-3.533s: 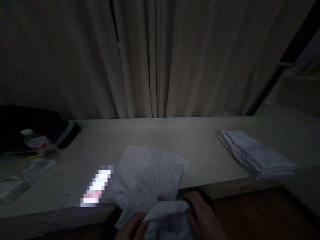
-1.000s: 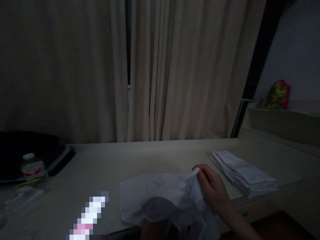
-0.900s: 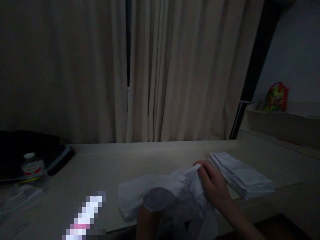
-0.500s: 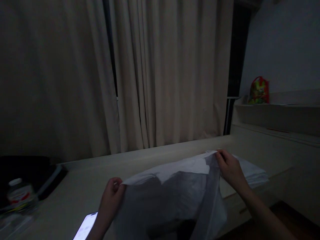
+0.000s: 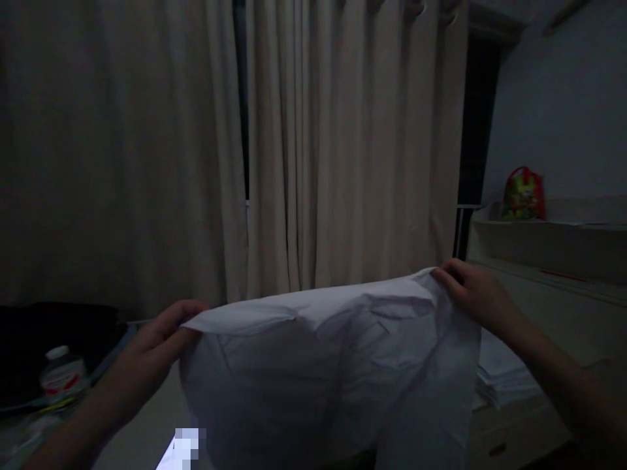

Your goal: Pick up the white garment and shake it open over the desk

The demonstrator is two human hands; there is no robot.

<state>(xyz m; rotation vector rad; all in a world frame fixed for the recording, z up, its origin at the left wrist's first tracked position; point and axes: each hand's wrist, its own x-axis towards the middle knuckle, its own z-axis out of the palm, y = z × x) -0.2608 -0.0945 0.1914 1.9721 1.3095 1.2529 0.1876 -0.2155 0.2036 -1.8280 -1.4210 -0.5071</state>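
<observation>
I hold a white cloth [image 5: 333, 372] up in front of me, spread wide and hanging down over the desk. My left hand [image 5: 161, 336] pinches its upper left corner. My right hand [image 5: 473, 294] pinches the upper right corner, a little higher. The cloth hides most of the desk top [image 5: 142, 431] beneath it. The room is dim.
A stack of folded white cloths [image 5: 504, 375] lies on the desk at the right, partly behind the held cloth. A plastic bottle [image 5: 61, 375] and a dark bag [image 5: 53, 333] sit at the left. A lit phone screen [image 5: 181, 450] lies near the front edge. Curtains [image 5: 318, 150] hang behind; a shelf [image 5: 548, 238] carries a colourful bag [image 5: 524, 194].
The cloth went from lying crumpled on the desk to being lifted and stretched wide between both hands. My hands rose and moved apart.
</observation>
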